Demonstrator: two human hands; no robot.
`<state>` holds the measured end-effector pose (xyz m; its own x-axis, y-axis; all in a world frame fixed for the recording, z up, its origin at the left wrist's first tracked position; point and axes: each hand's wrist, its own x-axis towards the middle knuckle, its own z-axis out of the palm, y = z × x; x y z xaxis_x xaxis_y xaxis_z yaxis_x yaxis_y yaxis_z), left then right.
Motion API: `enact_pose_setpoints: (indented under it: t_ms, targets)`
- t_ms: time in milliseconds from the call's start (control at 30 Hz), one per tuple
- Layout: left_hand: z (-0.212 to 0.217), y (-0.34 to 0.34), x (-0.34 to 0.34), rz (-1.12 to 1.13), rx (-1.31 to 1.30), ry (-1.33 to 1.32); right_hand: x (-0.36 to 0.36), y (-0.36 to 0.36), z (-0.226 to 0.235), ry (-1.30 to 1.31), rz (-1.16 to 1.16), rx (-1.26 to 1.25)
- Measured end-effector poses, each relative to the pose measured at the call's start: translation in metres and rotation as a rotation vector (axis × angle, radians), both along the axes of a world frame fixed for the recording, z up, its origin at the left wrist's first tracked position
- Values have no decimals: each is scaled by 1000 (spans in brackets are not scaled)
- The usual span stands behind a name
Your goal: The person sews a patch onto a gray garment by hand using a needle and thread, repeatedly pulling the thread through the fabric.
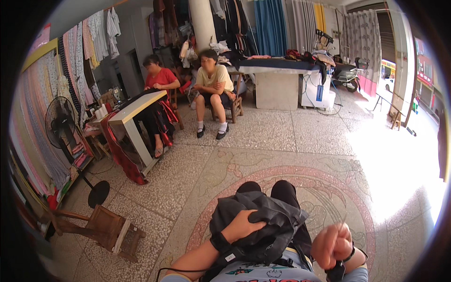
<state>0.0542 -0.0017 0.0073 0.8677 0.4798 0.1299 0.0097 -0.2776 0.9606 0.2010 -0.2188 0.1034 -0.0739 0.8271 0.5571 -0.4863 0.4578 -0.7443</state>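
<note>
A bunched dark grey cloth garment lies across my lap. My left hand rests on it, fingers curled into its folds and gripping the fabric. Off to the right of the cloth, apart from it, my right hand is raised with its fingers closed together. Whatever that hand pinches is too small to make out; a faint thin line shows just above it. Black bands circle both wrists, and a black cable runs from the left one.
A wooden chair and a black standing fan are at the left. Two people sit farther off, one at a sewing table. A large cloth-covered worktable stands at the back, near a parked scooter. Fabrics hang along the left wall.
</note>
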Motion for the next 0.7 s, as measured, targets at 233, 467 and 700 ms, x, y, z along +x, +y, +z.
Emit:
enact_pose_setpoints:
  t_ms: [233, 467, 700]
  targets:
    - [1, -11, 16, -91, 94, -12, -51, 22, 22, -158, 880, 518]
    - [-7, -6, 10, -99, -79, -28, -51, 24, 2, -384, 1205, 748]
    - [0, -18, 28, -219, -177, -1, 5, 19, 32, -76, 1046, 569]
